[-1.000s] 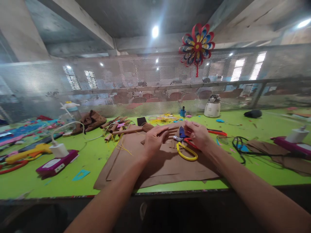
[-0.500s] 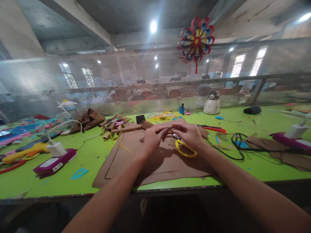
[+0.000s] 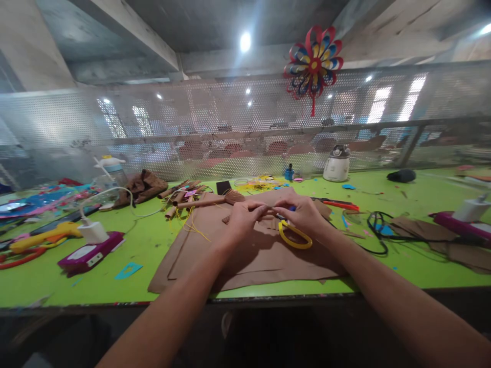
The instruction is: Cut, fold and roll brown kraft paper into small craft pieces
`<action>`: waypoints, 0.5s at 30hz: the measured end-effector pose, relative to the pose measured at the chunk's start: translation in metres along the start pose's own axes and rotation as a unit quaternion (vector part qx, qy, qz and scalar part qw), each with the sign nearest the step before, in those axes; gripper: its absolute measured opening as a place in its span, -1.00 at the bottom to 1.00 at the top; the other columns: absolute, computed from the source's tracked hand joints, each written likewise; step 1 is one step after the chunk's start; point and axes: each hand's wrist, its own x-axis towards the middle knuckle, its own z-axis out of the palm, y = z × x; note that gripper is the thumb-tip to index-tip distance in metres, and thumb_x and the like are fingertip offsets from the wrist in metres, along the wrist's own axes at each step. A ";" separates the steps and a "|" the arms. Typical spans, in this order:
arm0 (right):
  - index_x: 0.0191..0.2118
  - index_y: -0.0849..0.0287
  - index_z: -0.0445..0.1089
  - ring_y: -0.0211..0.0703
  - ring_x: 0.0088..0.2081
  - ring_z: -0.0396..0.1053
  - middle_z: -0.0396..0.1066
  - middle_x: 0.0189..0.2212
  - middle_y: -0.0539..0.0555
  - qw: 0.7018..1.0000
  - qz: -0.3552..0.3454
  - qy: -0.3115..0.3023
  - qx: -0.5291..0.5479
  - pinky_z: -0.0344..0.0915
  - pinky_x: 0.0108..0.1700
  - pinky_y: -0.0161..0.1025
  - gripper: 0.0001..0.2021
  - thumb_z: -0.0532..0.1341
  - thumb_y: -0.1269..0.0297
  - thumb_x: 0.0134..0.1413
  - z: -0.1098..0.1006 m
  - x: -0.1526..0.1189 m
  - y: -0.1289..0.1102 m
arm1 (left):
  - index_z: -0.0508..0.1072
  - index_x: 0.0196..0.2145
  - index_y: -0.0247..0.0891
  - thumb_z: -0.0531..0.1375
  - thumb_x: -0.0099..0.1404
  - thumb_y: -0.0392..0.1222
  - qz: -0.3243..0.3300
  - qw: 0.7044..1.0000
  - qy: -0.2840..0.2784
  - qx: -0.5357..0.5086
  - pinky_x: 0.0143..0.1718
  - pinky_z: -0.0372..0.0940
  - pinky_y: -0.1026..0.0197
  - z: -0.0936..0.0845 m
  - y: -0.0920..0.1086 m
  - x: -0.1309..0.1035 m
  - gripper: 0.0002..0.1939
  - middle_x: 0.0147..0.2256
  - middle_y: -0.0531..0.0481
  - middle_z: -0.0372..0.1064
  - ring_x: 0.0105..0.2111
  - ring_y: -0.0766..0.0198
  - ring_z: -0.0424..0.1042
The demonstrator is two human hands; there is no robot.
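Note:
Over brown kraft paper sheets (image 3: 238,260), my left hand (image 3: 245,217) and my right hand (image 3: 301,214) meet with their fingertips almost touching. Both are closed in a pinch. What they pinch is thin and mostly hidden by the fingers; it may be a small strip of brown paper, but I cannot be sure. Scissors with a yellow handle (image 3: 295,240) lie on the paper beneath my right hand, their blades partly covered. Small cut brown paper pieces (image 3: 270,223) lie below my fingers. A rolled brown paper stick with a fringed end (image 3: 233,197) rests just beyond my left hand.
Rolled paper tubes and yellow string (image 3: 192,225) lie left of the sheets. Purple power strips (image 3: 92,253) stand at both sides, with a black cable (image 3: 378,235) at right. Red-handled pliers or cutters (image 3: 343,205), a white bottle (image 3: 336,166) and a mesh partition (image 3: 215,128) are farther back.
My right hand's fingers have drawn down and closer to my left hand's fingertips. The whole view has shifted slightly; the scissors stay on the paper.

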 end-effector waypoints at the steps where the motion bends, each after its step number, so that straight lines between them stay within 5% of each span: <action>1: -0.40 0.08 0.52 -0.17 -0.44 0.34 0.46 -0.48 0.04 1.000 -0.004 -0.002 -0.011 0.23 -0.36 -0.21 -0.88 0.23 0.24 -0.01 0.000 -0.001 0.000 | 0.55 -0.38 -0.29 0.20 0.14 -0.13 -0.002 1.000 -0.005 -0.006 -0.44 0.21 0.28 0.000 -0.001 0.000 -0.81 -0.48 -0.01 0.45 -0.48 0.32 0.34; 6: -0.44 0.15 0.50 -0.21 -0.48 0.33 0.46 -0.53 0.03 0.998 -0.034 -0.004 -0.058 0.20 -0.40 -0.27 -0.82 0.18 0.23 0.04 0.001 -0.002 0.000 | 0.53 -0.38 -0.31 0.14 0.19 -0.08 -0.007 0.998 -0.061 0.000 -0.48 0.17 0.30 -0.003 -0.005 0.002 -0.74 -0.57 0.03 0.37 -0.54 0.35 0.27; 11: -0.47 0.23 0.46 -0.24 -0.49 0.31 0.44 -0.55 0.04 0.997 -0.016 -0.034 -0.068 0.19 -0.41 -0.32 -0.80 0.16 0.26 0.05 -0.004 -0.001 -0.003 | 0.52 -0.42 -0.29 0.08 0.25 -0.07 0.079 0.986 -0.088 0.121 -0.34 0.21 0.28 -0.006 0.000 0.000 -0.70 -0.46 -0.01 0.42 -0.40 0.29 0.34; 15: -0.48 0.25 0.44 -0.24 -0.50 0.29 0.42 -0.57 0.04 0.994 0.024 -0.077 -0.079 0.18 -0.42 -0.32 -0.79 0.14 0.28 0.03 -0.010 0.000 -0.005 | 0.51 -0.21 -0.22 0.05 0.27 -0.09 0.090 0.972 -0.154 0.151 -0.33 0.21 0.28 -0.006 0.007 -0.007 -0.71 -0.33 -0.03 0.48 -0.36 0.28 0.38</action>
